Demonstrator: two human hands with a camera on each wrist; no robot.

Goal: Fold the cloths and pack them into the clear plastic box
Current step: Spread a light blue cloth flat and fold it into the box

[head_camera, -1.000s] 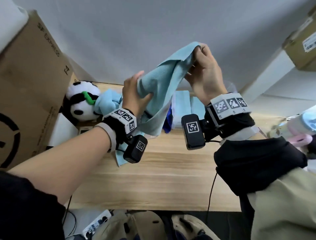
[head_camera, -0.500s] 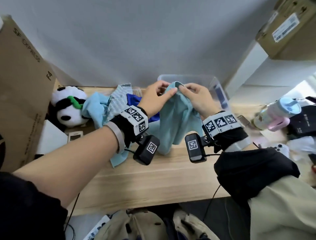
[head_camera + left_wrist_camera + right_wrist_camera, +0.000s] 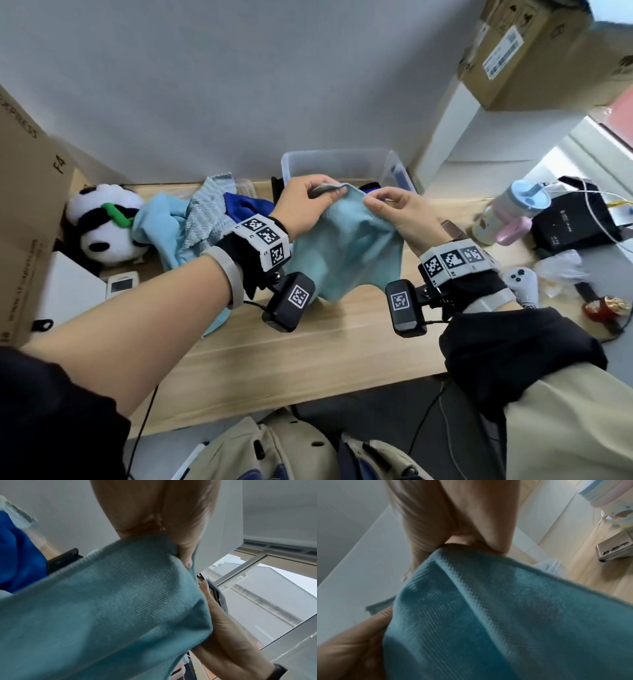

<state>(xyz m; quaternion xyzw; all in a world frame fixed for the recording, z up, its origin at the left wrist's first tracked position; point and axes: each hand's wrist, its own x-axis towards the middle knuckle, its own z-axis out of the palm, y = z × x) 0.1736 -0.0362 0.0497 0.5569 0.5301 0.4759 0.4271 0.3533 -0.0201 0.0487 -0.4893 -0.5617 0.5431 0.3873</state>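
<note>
A teal cloth hangs above the wooden table between both hands. My left hand pinches its top edge near one corner, thumb over the fabric. My right hand pinches the same edge a little to the right. The cloth fills the left wrist view under my left hand's fingertips. It also fills the right wrist view as a draped sheet. The clear plastic box stands just behind the hands against the wall, with something dark blue inside.
A heap of cloths, light blue, grey patterned and dark blue, lies left of the box. A panda toy and a cardboard box sit far left. A tumbler, black device and game controller crowd the right.
Both hands came down from high in front of the wall with the teal cloth. The right hand slid along the edge until both pinch it close together in front of the box.
</note>
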